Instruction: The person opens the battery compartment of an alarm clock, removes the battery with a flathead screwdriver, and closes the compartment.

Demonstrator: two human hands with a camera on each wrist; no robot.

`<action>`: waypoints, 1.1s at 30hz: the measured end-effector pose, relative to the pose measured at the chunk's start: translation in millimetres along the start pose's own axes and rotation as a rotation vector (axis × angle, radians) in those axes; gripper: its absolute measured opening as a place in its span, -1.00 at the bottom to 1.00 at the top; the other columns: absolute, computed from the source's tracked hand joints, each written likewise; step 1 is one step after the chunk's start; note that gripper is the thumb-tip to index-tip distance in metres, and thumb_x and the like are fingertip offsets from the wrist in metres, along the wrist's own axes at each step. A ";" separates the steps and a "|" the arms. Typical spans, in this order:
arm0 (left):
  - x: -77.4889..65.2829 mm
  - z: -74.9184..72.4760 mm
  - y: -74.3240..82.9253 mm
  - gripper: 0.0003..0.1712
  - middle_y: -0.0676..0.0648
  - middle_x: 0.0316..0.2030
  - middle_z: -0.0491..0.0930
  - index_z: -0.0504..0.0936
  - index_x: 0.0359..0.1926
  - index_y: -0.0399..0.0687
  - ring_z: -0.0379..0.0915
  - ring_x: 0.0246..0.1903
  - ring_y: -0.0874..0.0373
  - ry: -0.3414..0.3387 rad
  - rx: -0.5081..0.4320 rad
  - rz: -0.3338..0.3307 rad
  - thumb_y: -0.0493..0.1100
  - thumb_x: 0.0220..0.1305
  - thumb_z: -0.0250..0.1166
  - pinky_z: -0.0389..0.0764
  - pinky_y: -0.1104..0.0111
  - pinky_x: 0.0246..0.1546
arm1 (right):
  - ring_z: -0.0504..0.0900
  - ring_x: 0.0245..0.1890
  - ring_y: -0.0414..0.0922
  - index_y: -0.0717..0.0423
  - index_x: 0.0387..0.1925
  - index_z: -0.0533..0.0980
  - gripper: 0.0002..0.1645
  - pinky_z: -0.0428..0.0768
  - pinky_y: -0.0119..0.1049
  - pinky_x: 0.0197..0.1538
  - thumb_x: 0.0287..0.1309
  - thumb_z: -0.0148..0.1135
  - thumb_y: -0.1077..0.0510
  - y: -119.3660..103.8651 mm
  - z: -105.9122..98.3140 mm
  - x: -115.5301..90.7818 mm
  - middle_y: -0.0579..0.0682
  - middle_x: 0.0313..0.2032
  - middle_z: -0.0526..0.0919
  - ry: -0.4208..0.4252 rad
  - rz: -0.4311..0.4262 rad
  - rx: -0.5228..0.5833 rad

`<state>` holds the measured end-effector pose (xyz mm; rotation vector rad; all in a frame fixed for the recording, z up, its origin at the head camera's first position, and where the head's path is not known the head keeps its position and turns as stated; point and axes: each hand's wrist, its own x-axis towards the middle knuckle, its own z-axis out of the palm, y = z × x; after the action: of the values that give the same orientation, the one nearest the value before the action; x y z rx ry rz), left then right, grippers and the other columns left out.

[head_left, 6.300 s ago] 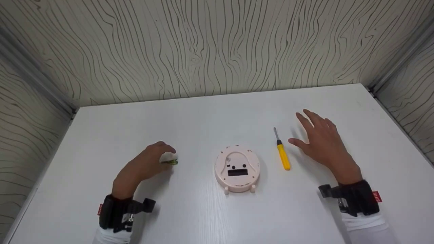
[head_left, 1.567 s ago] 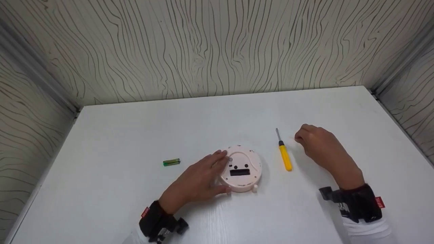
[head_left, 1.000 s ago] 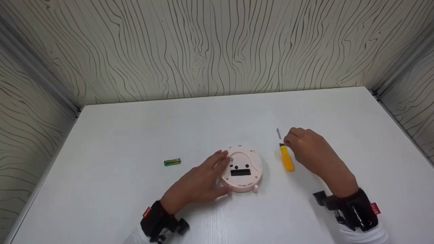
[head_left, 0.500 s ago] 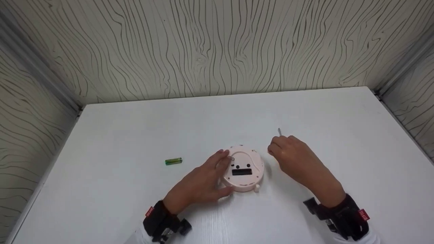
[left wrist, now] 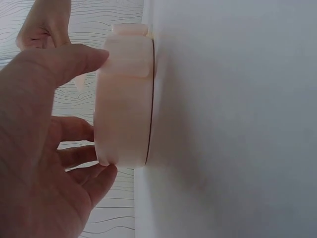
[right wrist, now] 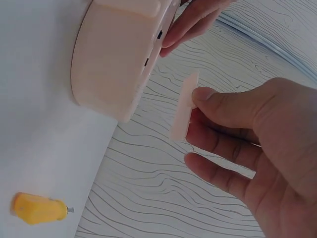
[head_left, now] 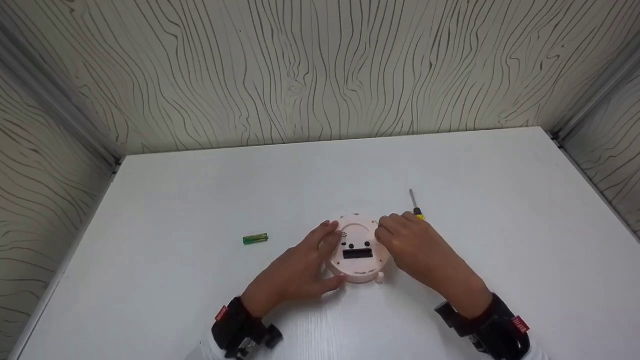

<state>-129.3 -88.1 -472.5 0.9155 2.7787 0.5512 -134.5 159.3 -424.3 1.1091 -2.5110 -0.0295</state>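
Note:
A round pale-pink clock [head_left: 357, 270] lies back up on the table, with small feet and an open dark battery slot. My left hand [head_left: 300, 265] grips its left side, thumb by the lower rim and fingertips on the upper left of the back. The left wrist view shows that thumb [left wrist: 86, 58] and the fingers on either side of the clock's body [left wrist: 124, 114]. My right hand [head_left: 407, 245] is over the clock's right edge. In the right wrist view its thumb and fingers pinch a thin pale-pink battery cover [right wrist: 184, 109], held apart from the clock.
Green batteries [head_left: 255, 238] lie on the white table [head_left: 175, 215] to the left of the clock. A yellow-handled screwdriver [head_left: 414, 202] lies on the right, partly hidden behind my right hand. A wood-grain patterned wall [head_left: 320, 75] closes off the back.
My left hand let go of the batteries and moved right onto the clock. Lately my right hand, with the battery cover, came leftward across the screwdriver to the clock's right edge.

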 end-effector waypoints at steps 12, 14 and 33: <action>0.3 2.5 0.0 -0.06 0.05 0.55 -0.11 0.04 0.52 0.07 -0.14 0.53 0.14 0.008 0.014 0.003 0.34 0.27 0.12 0.46 0.21 0.27 | 0.60 -0.29 -0.13 0.15 -0.27 0.64 -0.70 0.62 -0.34 -0.15 -0.12 0.53 0.24 -14.5 12.2 2.7 -0.01 -0.30 0.66 -0.065 -0.066 -0.006; 0.3 2.5 -0.1 -0.06 0.05 0.55 -0.10 0.06 0.52 0.06 -0.15 0.53 0.15 0.008 0.016 0.003 0.33 0.27 0.12 0.47 0.22 0.26 | 0.60 -0.28 -0.13 0.14 -0.26 0.64 -0.68 0.62 -0.33 -0.15 -0.13 0.54 0.24 -16.9 13.8 3.3 -0.01 -0.29 0.66 -0.073 -0.071 -0.009; -0.4 3.1 -1.6 -0.08 0.03 0.54 -0.08 0.07 0.51 0.03 -0.15 0.53 0.16 0.023 0.026 0.027 0.32 0.29 0.11 0.48 0.24 0.26 | 0.60 -0.25 -0.12 0.14 -0.22 0.63 -0.70 0.61 -0.30 -0.10 -0.05 0.49 0.19 -29.4 24.2 5.0 0.00 -0.24 0.66 -0.079 -0.074 -0.026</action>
<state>-129.0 -88.7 -476.0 0.9600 2.8037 0.5348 -125.5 132.3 -450.1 1.2121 -2.5303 -0.1280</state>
